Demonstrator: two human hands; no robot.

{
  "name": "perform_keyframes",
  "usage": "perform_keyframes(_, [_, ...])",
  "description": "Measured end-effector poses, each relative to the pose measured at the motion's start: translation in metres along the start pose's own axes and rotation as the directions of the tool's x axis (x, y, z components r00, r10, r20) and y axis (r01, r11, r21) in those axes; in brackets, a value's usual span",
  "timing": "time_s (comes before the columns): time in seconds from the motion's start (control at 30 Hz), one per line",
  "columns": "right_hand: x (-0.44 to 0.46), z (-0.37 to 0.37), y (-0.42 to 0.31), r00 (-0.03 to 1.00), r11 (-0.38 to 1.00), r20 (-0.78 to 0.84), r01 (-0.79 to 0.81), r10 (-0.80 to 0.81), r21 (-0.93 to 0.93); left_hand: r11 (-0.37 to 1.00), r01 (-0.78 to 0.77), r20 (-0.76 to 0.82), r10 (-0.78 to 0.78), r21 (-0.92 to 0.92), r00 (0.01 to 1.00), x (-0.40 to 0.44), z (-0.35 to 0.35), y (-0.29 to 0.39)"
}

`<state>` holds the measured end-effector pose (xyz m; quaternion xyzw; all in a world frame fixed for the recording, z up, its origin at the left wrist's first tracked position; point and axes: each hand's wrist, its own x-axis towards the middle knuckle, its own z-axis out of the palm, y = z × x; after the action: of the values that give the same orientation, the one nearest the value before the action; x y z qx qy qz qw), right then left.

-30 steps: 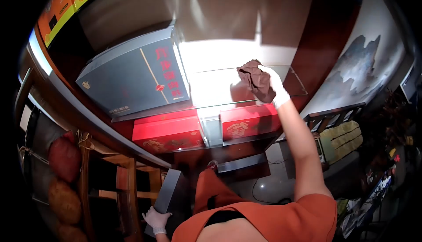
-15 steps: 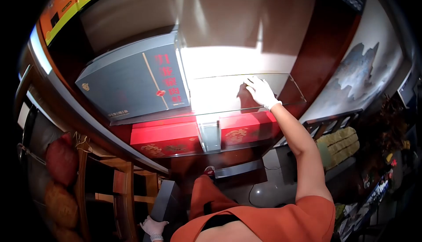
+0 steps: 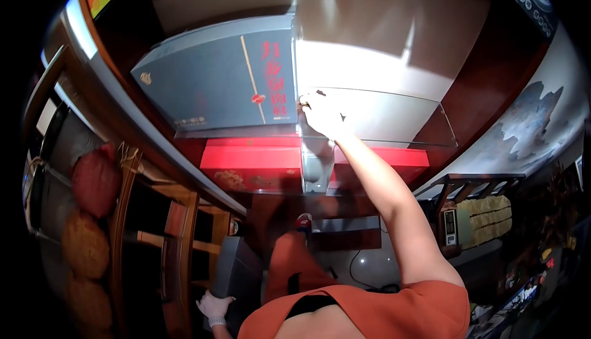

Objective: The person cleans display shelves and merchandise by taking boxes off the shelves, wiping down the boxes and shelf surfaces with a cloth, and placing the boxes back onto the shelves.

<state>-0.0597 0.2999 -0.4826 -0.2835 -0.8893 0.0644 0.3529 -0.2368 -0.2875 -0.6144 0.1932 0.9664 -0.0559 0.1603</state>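
In a white glove, my right hand point(image 3: 321, 118) is over the glass shelf point(image 3: 394, 108), its fingers at the right end of a large grey gift box point(image 3: 203, 80) with red lettering. Bright light washes out the fingertips, so whether they press on the box is unclear. Low at my left side, my left hand point(image 3: 215, 305), also gloved, grips the edge of a second dark grey box point(image 3: 237, 271). Part of that box is hidden behind my clothing. Beneath the glass lie two red gift boxes, one at left point(image 3: 252, 163) and one at right point(image 3: 397, 160), partly behind my forearm.
A wooden rack point(image 3: 191, 228) stands to the left beside red and brown rounded bundles point(image 3: 86, 240). At right are a wall with a mountain painting point(image 3: 523, 123) and a chair with a yellowish cushion point(image 3: 489, 222). A cable runs over the floor.
My right hand has moved left across the glass, from its right part to the grey gift box's end. The view has shifted a little. My left hand stays on the dark box.
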Motion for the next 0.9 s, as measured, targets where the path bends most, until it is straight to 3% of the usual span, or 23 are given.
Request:
perform_keyframes(0.23, [-0.060, -0.019, -0.052, 0.936, 0.969, -0.255, 0.243, -0.245, -0.039, 0.999, -0.042, -0.247, 0.046, 0.025, 0.968, -0.019, -0.005, -0.032])
perform_keyframes(0.33, [-0.055, -0.018, -0.097, 0.931, 0.872, 0.012, 0.338, -0.365, 0.353, 0.997, -0.040, -0.254, 0.055, 0.064, 0.966, -0.014, -0.008, -0.042])
perform_keyframes(0.37, [-0.049, -0.003, -0.121, 0.894, 0.797, -0.162, 0.447, -0.419, 0.406, 0.996, -0.062, -0.271, 0.078, 0.068, 0.959, -0.012, -0.008, -0.044])
perform_keyframes(0.4, [-0.043, 0.017, -0.132, 0.877, 0.778, -0.132, 0.471, -0.461, 0.415, 0.996, -0.058, -0.259, 0.074, 0.067, 0.963, -0.009, -0.009, -0.044])
perform_keyframes(0.47, [-0.014, 0.034, -0.172, 0.844, 0.814, -0.114, 0.535, -0.524, 0.226, 0.997, -0.064, -0.237, 0.073, 0.043, 0.969, -0.007, -0.013, -0.042])
perform_keyframes(0.53, [0.023, 0.072, -0.204, 0.768, 0.776, -0.207, 0.628, -0.606, 0.057, 0.995, -0.081, -0.255, 0.091, 0.051, 0.963, -0.002, -0.009, -0.041])
perform_keyframes(0.6, [0.060, 0.121, -0.236, 0.717, 0.704, -0.318, 0.687, -0.620, 0.178, 0.991, -0.123, -0.276, 0.133, 0.053, 0.952, 0.003, -0.005, -0.043])
perform_keyframes(0.67, [0.085, 0.143, -0.261, 0.637, 0.699, -0.316, 0.699, -0.704, -0.150, 0.994, -0.104, -0.273, 0.110, 0.037, 0.956, 0.005, -0.005, -0.039])
perform_keyframes(0.7, [0.099, 0.164, -0.266, 0.643, 0.734, -0.363, 0.639, -0.674, -0.231, 0.997, -0.077, -0.238, 0.082, 0.030, 0.968, 0.009, -0.010, -0.035])
perform_keyframes(0.73, [0.109, 0.204, -0.264, 0.758, 0.789, -0.237, 0.542, -0.607, -0.288, 0.998, -0.050, -0.194, 0.054, 0.021, 0.979, 0.009, -0.015, -0.029])
perform_keyframes(0.8, [0.112, 0.215, -0.261, 0.746, 0.638, -0.027, 0.549, -0.665, -0.540, 1.000, 0.024, -0.123, -0.022, 0.017, 0.992, 0.010, -0.021, -0.020])
perform_keyframes(0.9, [0.104, 0.217, -0.255, 0.815, 0.703, -0.019, 0.487, -0.578, -0.519, 0.998, -0.031, -0.212, 0.019, -0.051, 0.977, 0.016, -0.005, -0.022])
